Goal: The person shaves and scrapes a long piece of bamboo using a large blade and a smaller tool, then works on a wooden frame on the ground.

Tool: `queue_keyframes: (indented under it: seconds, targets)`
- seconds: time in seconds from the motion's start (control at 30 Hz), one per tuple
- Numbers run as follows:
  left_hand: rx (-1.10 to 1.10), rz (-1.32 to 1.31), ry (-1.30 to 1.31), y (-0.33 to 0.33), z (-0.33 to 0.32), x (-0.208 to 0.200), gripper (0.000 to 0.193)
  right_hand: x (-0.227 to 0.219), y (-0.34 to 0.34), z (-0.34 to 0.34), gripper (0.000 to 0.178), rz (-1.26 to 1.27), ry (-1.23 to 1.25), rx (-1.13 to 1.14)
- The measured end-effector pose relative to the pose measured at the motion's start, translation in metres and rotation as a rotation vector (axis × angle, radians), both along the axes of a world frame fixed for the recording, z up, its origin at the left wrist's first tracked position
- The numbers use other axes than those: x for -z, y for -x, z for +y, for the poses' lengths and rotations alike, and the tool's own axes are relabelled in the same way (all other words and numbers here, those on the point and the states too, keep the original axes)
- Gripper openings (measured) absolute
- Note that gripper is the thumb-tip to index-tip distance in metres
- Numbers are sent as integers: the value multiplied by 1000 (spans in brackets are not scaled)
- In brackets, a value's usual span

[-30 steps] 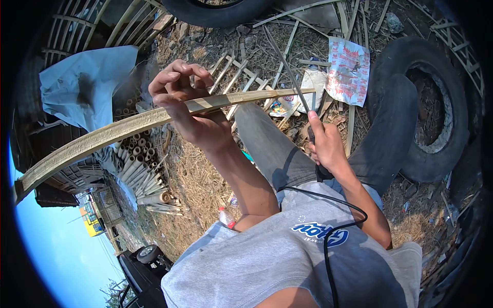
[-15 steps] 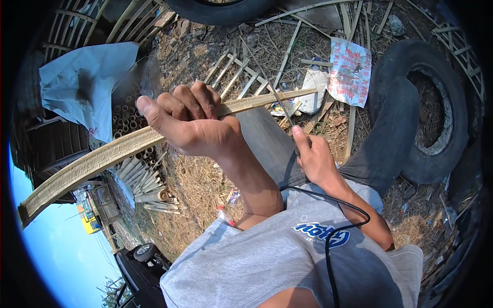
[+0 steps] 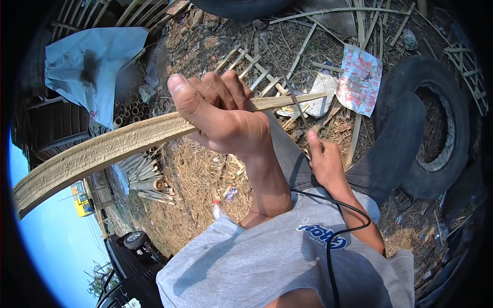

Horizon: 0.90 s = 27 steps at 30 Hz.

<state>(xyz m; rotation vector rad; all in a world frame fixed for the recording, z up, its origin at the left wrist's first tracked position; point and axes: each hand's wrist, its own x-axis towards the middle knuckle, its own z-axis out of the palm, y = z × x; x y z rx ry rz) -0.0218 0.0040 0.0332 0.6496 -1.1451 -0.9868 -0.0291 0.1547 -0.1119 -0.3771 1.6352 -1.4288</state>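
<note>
Bamboo strip (image 3: 102, 146) and blade (image 3: 292, 91) crossing in 2 hands

Pale yellow and rough-fibred along its broad face, the strip is stretching from the left edge of view across the person's front, tapering to a narrow tip. The left hand (image 3: 221, 113) is gripping it, fingers folded, thumb extended. The right hand (image 3: 327, 164) is clasping the thin, dark blade's near end; contact at the crossing is not showing clearly.

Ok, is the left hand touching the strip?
Touching. The head view shows the left hand closed around the strip, which runs out on both sides of the grip.
</note>
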Motion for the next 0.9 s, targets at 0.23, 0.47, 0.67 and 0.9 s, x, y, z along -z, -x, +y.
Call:
queue_keyframes:
  seconds: [0.23, 0.47, 0.67, 0.9]
  targets:
    - [43, 27, 25, -20, -12, 5, 46, -32, 23, 2, 67, -265, -10, -67]
    - [81, 102, 54, -22, -10, 9, 47, -5, 19, -8, 73, -222, -185, -232]
    - [306, 110, 84, -25, 3, 7, 48, 6, 7, -4, 68, 66, -55, -105]
    - [95, 26, 91, -33, -6, 10, 48, -18, 3, -14, 69, 57, -62, -142]
